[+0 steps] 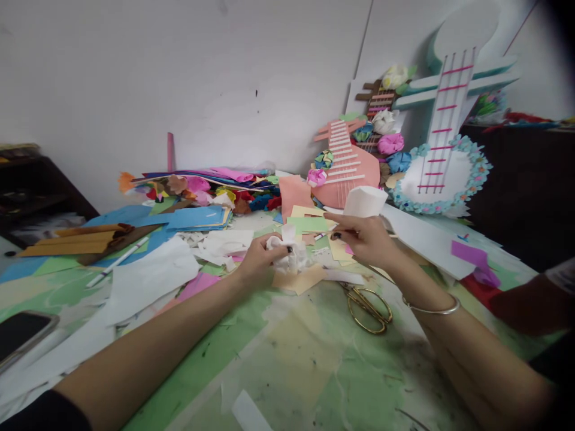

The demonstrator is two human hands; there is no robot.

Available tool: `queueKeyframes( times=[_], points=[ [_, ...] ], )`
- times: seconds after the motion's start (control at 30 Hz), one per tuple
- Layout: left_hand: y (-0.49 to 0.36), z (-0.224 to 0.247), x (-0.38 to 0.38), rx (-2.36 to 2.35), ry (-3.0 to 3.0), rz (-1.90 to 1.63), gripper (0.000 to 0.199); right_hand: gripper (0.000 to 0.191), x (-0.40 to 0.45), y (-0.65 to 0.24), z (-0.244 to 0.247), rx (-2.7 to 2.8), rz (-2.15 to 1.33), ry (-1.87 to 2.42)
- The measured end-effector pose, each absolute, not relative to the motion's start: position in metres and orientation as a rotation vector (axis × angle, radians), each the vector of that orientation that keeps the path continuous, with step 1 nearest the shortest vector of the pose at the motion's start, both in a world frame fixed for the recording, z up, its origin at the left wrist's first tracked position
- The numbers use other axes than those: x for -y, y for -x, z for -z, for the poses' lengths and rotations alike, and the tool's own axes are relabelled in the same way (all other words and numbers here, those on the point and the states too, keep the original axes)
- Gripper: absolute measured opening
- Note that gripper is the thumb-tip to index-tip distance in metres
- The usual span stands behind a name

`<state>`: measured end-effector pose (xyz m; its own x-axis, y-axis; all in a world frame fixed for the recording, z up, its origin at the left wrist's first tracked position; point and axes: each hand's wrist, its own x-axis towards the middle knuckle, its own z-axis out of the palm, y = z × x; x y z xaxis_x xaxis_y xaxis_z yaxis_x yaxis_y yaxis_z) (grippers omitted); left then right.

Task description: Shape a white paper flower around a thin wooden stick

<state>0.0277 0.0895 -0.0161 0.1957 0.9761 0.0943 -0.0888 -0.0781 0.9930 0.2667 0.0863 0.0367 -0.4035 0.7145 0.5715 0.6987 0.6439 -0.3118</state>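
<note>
A crumpled white paper flower (291, 256) is pinched in my left hand (265, 254), its layers bunched up above scraps of paper. My right hand (371, 239) hovers to the right of it, index finger stretched forward and thumb bent beneath. A thin light stick (320, 233) appears at those fingertips; its far end points toward the flower, and its shape is hard to make out. Gold-handled scissors (371, 308) lie on the table below my right hand. Behind that hand stands a white paper roll (365, 202).
Paper instrument models lean on the wall: a pink one (344, 161) and a larger white one (442, 143) edged with blue flowers. White sheets (150, 275), a pen (117, 262), blue paper (196, 217) and a phone (24, 335) lie left. Another person's arm (534, 302) rests at right.
</note>
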Motion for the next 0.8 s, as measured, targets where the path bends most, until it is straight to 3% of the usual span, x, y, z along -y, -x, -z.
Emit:
queueKeyframes(
  times=[0.17,0.53,0.7,0.8],
  points=[
    [-0.033,0.010,-0.077,-0.922,-1.457,-1.026,0.011,0.047,-0.078,-0.247,-0.035,2.312,-0.144,1.072],
    [-0.037,0.009,-0.072,-0.899,-1.597,-0.885,0.013,0.042,-0.075,-0.237,-0.026,2.362,-0.090,1.053],
    [-0.029,-0.003,-0.078,-0.762,-1.612,-0.945,0.036,0.047,-0.070,-0.232,-0.028,2.343,-0.145,1.019],
    [-0.026,-0.012,-0.077,-0.730,-1.604,-1.019,0.037,0.048,-0.064,-0.228,-0.033,2.349,-0.148,1.021]
  ],
)
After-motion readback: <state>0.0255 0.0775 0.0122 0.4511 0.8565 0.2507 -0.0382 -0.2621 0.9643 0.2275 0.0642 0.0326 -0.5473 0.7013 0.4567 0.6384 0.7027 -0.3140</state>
